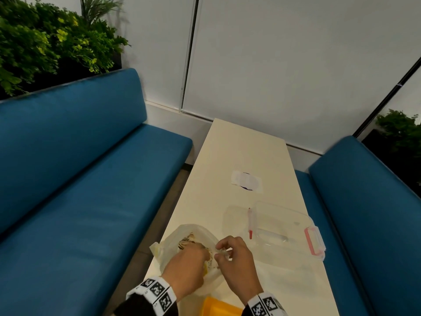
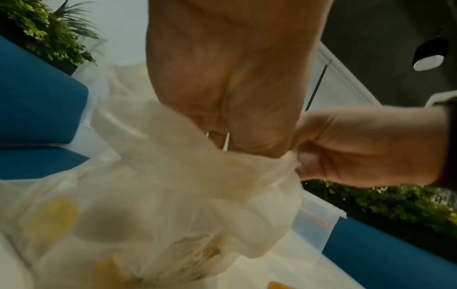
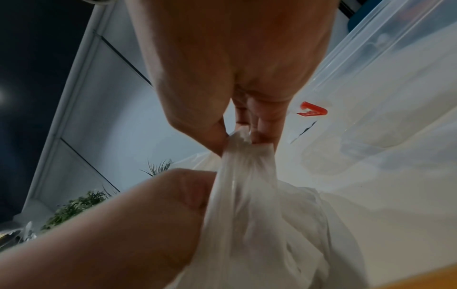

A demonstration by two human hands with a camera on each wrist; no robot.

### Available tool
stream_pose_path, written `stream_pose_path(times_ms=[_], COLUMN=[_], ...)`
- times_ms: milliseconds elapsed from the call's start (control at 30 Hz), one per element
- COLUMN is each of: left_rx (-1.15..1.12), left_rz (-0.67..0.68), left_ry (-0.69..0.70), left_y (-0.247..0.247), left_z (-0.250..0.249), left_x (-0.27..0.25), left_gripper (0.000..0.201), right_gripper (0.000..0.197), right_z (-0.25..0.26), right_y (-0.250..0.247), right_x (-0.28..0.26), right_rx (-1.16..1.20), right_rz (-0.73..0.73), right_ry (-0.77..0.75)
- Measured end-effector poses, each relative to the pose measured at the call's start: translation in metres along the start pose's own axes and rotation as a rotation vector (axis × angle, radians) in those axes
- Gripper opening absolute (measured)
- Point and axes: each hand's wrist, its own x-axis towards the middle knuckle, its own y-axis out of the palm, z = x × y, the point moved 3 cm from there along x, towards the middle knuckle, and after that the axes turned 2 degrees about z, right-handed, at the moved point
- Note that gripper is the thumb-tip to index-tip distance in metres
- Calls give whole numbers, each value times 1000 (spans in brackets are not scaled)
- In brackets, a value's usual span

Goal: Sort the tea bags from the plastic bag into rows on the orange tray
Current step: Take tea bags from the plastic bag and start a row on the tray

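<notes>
1. Where the tabletop (image 1: 230, 151) runs between blue benches, a clear box (image 1: 282, 226) is seen.
2. The plastic bag (image 1: 182, 238) of tea bags (image 1: 189, 241) is set beside the orange tray (image 1: 218, 307).
3. Its gathered rim is pinched by the right hand (image 1: 237, 263); the left hand (image 1: 184, 267) is reached inside, grip hidden.

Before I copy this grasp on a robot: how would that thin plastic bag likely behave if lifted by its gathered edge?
Probably floppy: the plastic bag bunches into folds where the right hand pinches it. Likely light, since the film is thin and translucent, though the contents could sag to the bottom. The left hand is reaching into its mouth, so one pinch may let the mouth collapse.
</notes>
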Motion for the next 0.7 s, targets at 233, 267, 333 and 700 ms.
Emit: stream_pose_path(times_ms=[233,267,333,700], left_rx=[375,403,462,321], left_rz=[302,333,351,382], left_ry=[167,162,165,111], left_y=[6,8,14,28], left_z=[-6,-6,-5,-10], left_x=[30,34,41,47], left_gripper=[68,67,63,52], right_gripper=[31,31,33,37], right_z=[0,-1,-3,-5], right_y=[-5,-6,-7,-8], right_x=[2,2,3,1], right_rx=[-29,-27,-21,-39], right_rz=[-2,-5,-5,-27], right_ry=[3,7,22,31])
